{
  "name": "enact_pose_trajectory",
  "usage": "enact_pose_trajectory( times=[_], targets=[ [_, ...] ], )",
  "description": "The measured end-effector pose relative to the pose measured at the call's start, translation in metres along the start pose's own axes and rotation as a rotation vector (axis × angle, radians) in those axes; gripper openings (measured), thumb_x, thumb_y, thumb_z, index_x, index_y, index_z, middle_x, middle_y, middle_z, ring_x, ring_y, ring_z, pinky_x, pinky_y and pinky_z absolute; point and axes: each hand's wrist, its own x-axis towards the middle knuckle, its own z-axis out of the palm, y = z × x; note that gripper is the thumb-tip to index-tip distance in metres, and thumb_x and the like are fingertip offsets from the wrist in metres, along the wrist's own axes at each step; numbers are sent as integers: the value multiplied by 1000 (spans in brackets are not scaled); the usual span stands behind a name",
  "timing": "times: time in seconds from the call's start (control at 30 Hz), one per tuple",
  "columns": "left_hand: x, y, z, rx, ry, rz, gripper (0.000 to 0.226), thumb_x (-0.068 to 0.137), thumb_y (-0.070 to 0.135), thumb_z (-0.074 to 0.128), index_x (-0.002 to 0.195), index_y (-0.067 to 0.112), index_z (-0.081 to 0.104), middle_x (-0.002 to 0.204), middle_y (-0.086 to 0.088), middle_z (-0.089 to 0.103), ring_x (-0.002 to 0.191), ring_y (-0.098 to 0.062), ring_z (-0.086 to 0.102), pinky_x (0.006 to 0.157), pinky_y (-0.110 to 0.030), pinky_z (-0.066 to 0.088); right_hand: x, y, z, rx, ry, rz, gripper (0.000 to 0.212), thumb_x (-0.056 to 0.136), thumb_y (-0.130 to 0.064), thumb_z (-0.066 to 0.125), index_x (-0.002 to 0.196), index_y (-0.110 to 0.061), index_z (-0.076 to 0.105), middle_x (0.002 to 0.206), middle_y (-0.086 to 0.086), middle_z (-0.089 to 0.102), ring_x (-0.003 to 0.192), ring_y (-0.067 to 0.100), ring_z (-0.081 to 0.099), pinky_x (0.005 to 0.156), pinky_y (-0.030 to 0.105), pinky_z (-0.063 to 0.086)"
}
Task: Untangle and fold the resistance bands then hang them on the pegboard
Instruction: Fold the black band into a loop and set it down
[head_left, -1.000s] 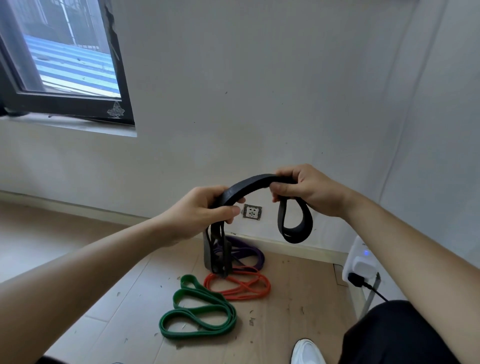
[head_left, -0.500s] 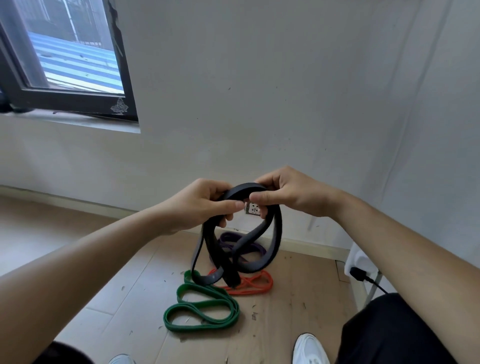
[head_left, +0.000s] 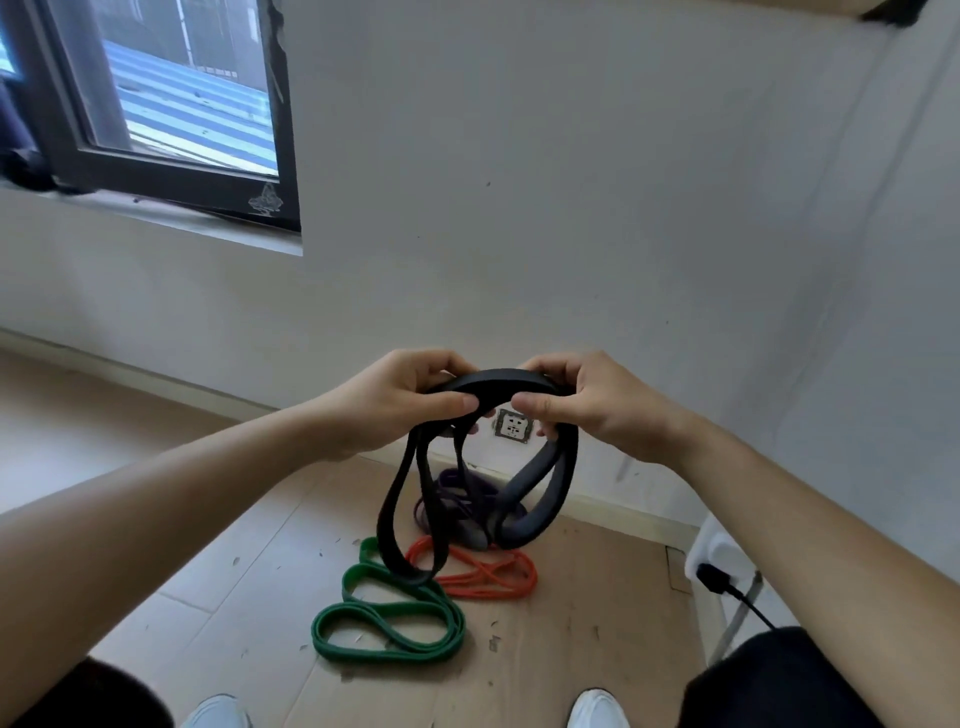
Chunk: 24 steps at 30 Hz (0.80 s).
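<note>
Now left hand and right hand pinch black band at top arc, thumbs nearly meeting; second ago, well apart. Loops hang gathered below hands. Fold likely nearly made. Green band, orange band, purple band lie on floor. Pegboard not in view.

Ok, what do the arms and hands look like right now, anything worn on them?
Nothing worn that shows. The left hand and right hand are bare: no gloves, and no rings on the fingers in view. The left forearm and right forearm are bare as far as the picture reaches, with no sleeve, watch or wristband.
</note>
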Motion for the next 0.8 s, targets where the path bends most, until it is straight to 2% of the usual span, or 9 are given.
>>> enact_pose_trajectory(
  times=[0.1, 0.2, 0.33, 0.43, 0.53, 0.67, 0.8],
  targets=[
    [-1, -2, -4, 119, -46, -19, 18, 97, 13, 65, 114, 14, 70, 103, -7, 76, 96, -20, 71, 88, -32, 58, 0, -1, -1, -132, -34, 19, 15, 94, -17, 73, 99, -3, 71, 77, 10, 71, 76, 23, 69, 76, 34, 55],
    [-2, -3, -9, 416, -67, 12, 22, 94, 19, 71, 114, 28, 72, 97, 12, 75, 93, -7, 70, 87, -28, 56, 1, -1, 0, -276, -51, 31, 13, 90, -23, 77, 96, -11, 75, 87, 12, 74, 82, 24, 68, 78, 36, 51],
    [-1, -5, -10, 562, -62, 28, 28, 90, 21, 76, 116, 30, 70, 93, 15, 74, 86, -4, 70, 78, -24, 55, 3, -2, 1, -398, -48, 38, 10, 89, -29, 78, 92, -20, 76, 87, 8, 73, 88, 29, 67, 85, 50, 51],
    [0, -9, -10, 580, -79, 0, 27, 89, 25, 76, 114, 32, 69, 94, 16, 73, 86, -5, 70, 79, -28, 56, 3, -3, 1, -435, -41, 43, 11, 88, -27, 79, 94, -19, 77, 87, 6, 75, 89, 26, 69, 87, 52, 53],
    [2, -12, -10, 633, -128, -22, 19, 94, 33, 71, 112, 36, 66, 93, 18, 70, 87, -5, 68, 77, -25, 51, 2, -3, -2, -391, -30, 20, 12, 88, -23, 79, 97, -15, 77, 90, 9, 76, 91, 28, 71, 88, 50, 54],
    [3, -17, -1, 534, -89, -6, 29, 95, 27, 70, 122, 29, 62, 107, 11, 70, 96, -5, 70, 83, -27, 57, 0, -1, -4, -254, 49, -32, 15, 90, -16, 77, 102, -7, 76, 92, 17, 75, 90, 33, 71, 84, 43, 56],
    [2, -16, 13, 258, 44, 41, 36, 94, 15, 71, 128, 21, 60, 115, 2, 71, 106, -10, 69, 92, -29, 58, 1, 5, 0, -101, 150, -93, 21, 87, -15, 78, 106, -6, 77, 94, 15, 77, 90, 25, 74, 86, 36, 60]
  ],
)
